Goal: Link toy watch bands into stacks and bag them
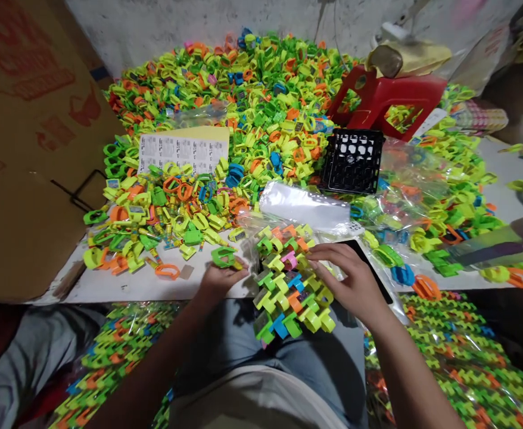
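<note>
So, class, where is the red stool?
In the head view, the red stool is at upper right, among heaped plastic pieces, just behind the black tray.

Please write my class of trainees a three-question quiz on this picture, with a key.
1. What colour is the toy watch in the left hand?
A) orange B) green C) blue

2. True or false: the right hand is at the stack of toy watches.

3. Fill the gap: the stool beyond the black tray is ____.

Key: 1. B; 2. true; 3. red
</note>
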The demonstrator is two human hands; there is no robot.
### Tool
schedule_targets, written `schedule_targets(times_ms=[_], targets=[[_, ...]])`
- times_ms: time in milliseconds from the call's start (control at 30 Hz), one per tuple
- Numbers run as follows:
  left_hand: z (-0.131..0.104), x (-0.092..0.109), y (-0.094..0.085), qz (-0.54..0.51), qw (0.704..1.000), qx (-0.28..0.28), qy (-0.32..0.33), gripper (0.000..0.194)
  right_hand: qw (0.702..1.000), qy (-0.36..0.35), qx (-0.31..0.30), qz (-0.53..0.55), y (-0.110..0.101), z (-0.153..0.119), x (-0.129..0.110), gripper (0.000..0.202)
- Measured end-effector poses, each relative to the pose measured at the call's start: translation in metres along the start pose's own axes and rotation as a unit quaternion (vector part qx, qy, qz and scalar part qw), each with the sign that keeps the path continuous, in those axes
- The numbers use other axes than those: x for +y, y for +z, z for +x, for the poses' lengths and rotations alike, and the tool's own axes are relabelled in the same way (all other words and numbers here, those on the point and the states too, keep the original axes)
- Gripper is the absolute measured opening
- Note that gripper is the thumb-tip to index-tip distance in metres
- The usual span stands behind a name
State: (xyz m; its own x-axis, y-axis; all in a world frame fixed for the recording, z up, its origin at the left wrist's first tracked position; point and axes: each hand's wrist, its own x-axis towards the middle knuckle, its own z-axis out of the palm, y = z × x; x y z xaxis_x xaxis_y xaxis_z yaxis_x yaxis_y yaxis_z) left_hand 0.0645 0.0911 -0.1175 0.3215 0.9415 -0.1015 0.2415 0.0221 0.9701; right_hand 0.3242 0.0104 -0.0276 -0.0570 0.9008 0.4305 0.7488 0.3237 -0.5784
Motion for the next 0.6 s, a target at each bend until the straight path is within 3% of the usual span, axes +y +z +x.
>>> schedule_targets(times_ms=[67, 167, 367, 600], targets=[[0.008, -0.005, 0.020, -0.008, 1.000, -0.005, -0.001, 0.029, 1.000, 0.008, 0.002, -0.004, -0.002, -0.002, 0.001, 0.012], [0.014, -0.010, 0.033, -0.007, 1.000, -0.010, -0.007, 0.022, 1.000, 0.022, 0.008, -0.014, -0.007, -0.008, 0.004, 0.011], [0.016, -0.015, 0.034, 0.026, 0.999, -0.016, -0.011, 0.013, 0.998, 0.047, 0.001, -0.048, -0.015, -0.020, 0.012, 0.011], [0.020, -0.016, 0.034, 0.171, 0.984, -0.049, 0.030, 0.014, 0.997, 0.057, -0.023, -0.055, -0.017, -0.020, 0.011, 0.013]])
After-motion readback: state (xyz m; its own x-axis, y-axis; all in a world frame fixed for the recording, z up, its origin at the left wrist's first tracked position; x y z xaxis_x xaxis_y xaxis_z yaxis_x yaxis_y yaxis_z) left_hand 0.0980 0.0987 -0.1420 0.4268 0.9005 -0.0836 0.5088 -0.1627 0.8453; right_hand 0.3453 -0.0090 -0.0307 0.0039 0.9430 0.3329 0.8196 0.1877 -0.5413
